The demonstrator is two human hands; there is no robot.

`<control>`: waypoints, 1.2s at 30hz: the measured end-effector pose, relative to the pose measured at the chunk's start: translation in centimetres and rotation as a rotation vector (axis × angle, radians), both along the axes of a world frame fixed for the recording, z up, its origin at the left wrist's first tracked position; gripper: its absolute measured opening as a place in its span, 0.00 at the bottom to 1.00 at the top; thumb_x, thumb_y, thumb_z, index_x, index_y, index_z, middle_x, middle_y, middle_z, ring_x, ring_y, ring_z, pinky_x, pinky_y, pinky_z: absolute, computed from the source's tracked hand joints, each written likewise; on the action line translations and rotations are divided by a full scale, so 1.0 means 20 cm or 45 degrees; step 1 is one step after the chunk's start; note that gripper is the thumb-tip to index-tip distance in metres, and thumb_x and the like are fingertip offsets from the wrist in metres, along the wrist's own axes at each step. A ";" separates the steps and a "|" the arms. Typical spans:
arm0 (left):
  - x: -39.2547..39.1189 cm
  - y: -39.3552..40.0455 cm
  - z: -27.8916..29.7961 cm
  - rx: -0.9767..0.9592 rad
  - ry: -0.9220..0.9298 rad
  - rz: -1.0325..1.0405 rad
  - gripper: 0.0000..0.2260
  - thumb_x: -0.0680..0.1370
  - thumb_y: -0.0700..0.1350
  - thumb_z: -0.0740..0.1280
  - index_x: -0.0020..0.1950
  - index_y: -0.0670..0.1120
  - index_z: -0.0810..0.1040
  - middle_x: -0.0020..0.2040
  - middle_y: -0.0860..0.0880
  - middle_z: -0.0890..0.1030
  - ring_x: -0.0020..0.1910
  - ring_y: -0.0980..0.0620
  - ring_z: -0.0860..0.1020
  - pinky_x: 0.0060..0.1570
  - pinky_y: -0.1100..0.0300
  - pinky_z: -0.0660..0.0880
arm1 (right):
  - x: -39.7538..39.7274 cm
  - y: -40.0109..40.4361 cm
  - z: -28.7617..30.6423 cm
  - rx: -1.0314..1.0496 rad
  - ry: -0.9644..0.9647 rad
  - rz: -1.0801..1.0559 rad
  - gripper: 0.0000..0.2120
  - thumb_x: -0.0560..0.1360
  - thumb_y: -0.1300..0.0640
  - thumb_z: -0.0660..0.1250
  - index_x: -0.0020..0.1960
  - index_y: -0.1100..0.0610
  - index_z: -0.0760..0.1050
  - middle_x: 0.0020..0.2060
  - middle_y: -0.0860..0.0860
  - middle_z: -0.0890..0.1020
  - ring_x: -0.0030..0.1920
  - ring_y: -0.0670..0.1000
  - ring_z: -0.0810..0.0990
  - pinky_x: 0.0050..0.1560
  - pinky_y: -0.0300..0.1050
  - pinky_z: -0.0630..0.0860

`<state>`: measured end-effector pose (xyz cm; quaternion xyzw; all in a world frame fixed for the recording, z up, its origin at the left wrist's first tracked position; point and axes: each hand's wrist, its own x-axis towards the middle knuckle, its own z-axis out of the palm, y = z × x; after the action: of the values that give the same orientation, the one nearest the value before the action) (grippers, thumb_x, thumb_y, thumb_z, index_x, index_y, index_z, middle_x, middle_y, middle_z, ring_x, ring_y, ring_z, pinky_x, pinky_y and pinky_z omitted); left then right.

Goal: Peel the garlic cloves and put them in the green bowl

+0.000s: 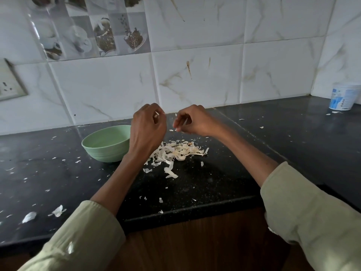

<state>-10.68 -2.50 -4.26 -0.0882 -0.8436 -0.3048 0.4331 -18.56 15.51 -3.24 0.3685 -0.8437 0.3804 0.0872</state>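
Head view looks down on a black stone counter (pixel 214 184) backed by white marbled wall tiles (pixel 195 79). Both hands are raised above the counter near the centre of the picture, close together but apart. The left hand (pixel 148 128) has its fingers curled inward, and a small pale sliver, which looks like garlic skin, shows at its fingertips; whether a clove lies inside the curl cannot be told. The right hand (pixel 193 122), at three o'clock from the left one, has its fingers curled too and pinches a thin pale strip of skin between thumb and fingertips. Below the hands, toward six o'clock, lies a heap of garlic peels (pixel 175 153) on the counter, with loose flakes scattered all around it. The green bowl (pixel 106 143) stands at nine o'clock from the heap, just beside the left wrist; its inside looks bare from here, though part of it is hidden by the hand. A white plastic tub (pixel 344 96) with blue print stands far off at two o'clock, near the wall corner. A wall socket (pixel 9 83) sits at the ten o'clock edge.
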 end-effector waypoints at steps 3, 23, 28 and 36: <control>0.01 -0.04 0.02 -0.037 -0.035 0.223 0.15 0.80 0.43 0.57 0.33 0.42 0.68 0.35 0.46 0.72 0.30 0.48 0.68 0.30 0.54 0.60 | -0.01 0.01 -0.02 0.253 -0.067 0.016 0.13 0.70 0.60 0.81 0.52 0.53 0.84 0.48 0.45 0.86 0.43 0.38 0.82 0.41 0.29 0.74; 0.02 -0.14 0.07 -0.150 -0.327 0.750 0.07 0.71 0.35 0.61 0.34 0.42 0.72 0.33 0.45 0.74 0.34 0.42 0.72 0.56 0.44 0.67 | 0.10 0.04 0.04 0.690 -0.324 0.401 0.10 0.71 0.50 0.81 0.49 0.52 0.85 0.39 0.43 0.85 0.39 0.42 0.79 0.43 0.40 0.72; -0.01 -0.10 0.06 -0.143 0.039 0.363 0.09 0.80 0.37 0.59 0.43 0.42 0.76 0.40 0.47 0.78 0.39 0.47 0.74 0.45 0.51 0.71 | 0.07 0.09 0.06 0.490 -0.328 0.336 0.11 0.76 0.50 0.75 0.55 0.55 0.84 0.48 0.51 0.87 0.43 0.46 0.82 0.45 0.41 0.77; -0.09 0.03 -0.10 -0.126 -0.428 -0.293 0.09 0.86 0.49 0.64 0.58 0.45 0.80 0.47 0.52 0.84 0.45 0.56 0.81 0.43 0.58 0.75 | -0.03 0.15 0.06 0.127 -0.284 0.076 0.07 0.79 0.61 0.71 0.57 0.60 0.82 0.45 0.54 0.88 0.41 0.46 0.85 0.41 0.38 0.79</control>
<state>-12.46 -1.97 -6.35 -0.1531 -0.9023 -0.3209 0.2438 -19.10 18.60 -2.01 0.3526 -0.8548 0.3791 -0.0370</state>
